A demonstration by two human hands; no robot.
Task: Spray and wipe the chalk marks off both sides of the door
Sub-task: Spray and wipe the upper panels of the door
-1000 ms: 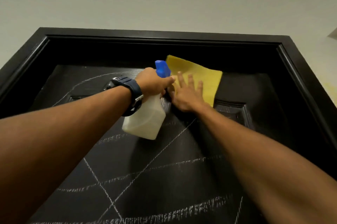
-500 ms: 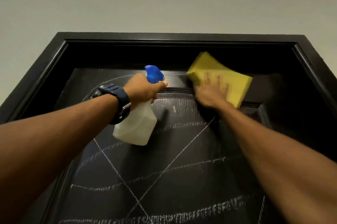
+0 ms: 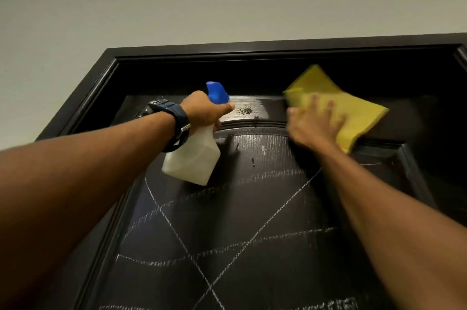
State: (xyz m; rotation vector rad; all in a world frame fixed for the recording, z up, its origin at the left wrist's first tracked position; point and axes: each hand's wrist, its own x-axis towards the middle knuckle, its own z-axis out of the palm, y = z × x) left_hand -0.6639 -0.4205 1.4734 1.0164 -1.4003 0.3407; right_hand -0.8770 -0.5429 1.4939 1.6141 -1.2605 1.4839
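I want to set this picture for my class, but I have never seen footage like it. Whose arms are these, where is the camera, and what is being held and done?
There is no machine here: a person wears a camera on the head, so you see their own two arms reaching up. The left hand grips a white spray bottle with a blue nozzle; a dark watch sits on that wrist. The right hand presses a yellow cloth flat against a black door. White chalk marks cross the lower panel, and the strip near the top looks wet, with a few drips below it.

Home interior, panelled door (image 3: 252, 208), painted wall (image 3: 177, 6)
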